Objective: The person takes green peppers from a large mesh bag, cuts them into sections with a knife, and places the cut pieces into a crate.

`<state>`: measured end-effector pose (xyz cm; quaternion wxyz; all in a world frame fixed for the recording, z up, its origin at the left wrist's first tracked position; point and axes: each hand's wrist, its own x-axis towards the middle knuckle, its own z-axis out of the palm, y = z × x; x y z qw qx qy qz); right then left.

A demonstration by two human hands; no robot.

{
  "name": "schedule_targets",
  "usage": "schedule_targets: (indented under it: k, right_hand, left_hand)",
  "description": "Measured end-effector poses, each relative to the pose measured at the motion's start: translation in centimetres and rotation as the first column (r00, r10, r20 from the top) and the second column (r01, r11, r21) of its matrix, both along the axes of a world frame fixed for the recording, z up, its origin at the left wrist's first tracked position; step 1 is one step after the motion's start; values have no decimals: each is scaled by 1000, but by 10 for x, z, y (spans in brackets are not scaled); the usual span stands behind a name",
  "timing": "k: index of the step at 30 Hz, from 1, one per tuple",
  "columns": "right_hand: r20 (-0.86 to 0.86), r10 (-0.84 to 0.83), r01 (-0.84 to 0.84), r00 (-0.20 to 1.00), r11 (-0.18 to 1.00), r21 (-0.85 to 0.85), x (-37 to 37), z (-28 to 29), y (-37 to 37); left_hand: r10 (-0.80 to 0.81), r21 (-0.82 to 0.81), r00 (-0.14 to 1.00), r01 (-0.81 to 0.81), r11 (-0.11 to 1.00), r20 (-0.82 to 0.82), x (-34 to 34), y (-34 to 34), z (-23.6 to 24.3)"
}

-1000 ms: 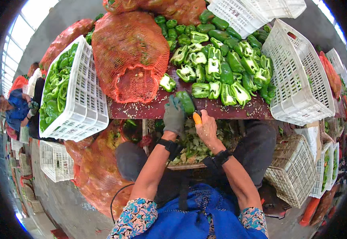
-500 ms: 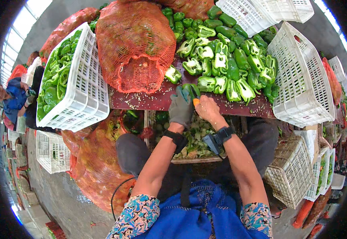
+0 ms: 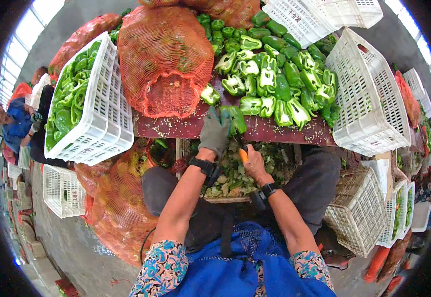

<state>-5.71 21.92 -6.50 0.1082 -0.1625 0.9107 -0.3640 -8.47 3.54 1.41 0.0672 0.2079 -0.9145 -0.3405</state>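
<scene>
Left hand (image 3: 214, 132) fingers clamp one green pepper (image 3: 236, 119), right hand (image 3: 253, 162) fingers grip an orange-handled knife (image 3: 243, 154); many whole peppers (image 3: 275, 79) wait on the surface (image 3: 186, 126).

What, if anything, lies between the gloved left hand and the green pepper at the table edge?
Nothing visible. The left hand already holds the pepper in its grip at the table edge. The right hand, holding an orange-handled tool, sits just below it, apart from the pepper pile.

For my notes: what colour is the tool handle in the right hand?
Orange handle, head view.
</scene>
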Motion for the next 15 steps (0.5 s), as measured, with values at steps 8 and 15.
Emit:
schedule_targets:
  k: [8, 15]
  right_hand:
    - [605, 119, 293, 787, 791, -537, -16, 21, 25]
    - [680, 145, 404, 718, 709, -578, -20, 20, 14]
  left_hand:
    - [181, 300, 976, -210, 931, 120, -17, -28, -25]
    - [355, 878, 934, -146, 455, -28, -7, -28, -33]
